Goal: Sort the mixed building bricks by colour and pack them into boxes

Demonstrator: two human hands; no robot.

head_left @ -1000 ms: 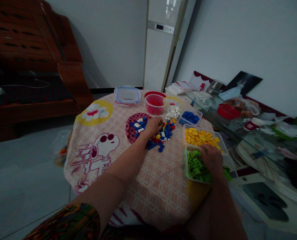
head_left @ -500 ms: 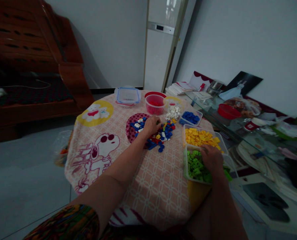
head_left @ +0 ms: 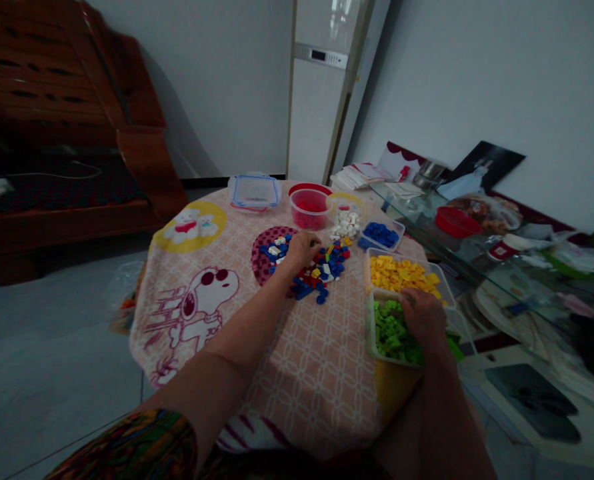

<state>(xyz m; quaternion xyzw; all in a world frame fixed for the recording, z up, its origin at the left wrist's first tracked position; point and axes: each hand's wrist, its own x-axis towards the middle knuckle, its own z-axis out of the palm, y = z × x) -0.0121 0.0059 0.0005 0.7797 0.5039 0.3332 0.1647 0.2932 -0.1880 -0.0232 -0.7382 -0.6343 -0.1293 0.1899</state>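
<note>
Pink and white, the big table [head_left: 321, 360] has a box [head_left: 371, 337] of green bricks [head_left: 391, 327] on its right, with a box [head_left: 367, 272] of yellow bricks [head_left: 401, 275] just behind. A messy mixed pile [head_left: 333, 267] lies in the middle. Past it is a round tub [head_left: 299, 215] of red bricks. The left hand [head_left: 304, 252] bends over the pile; the right hand [head_left: 423, 316] is over the green bricks. I can't tell if either one is pinching anything. A little heap of white bricks [head_left: 345, 227] is behind the pile.
</note>
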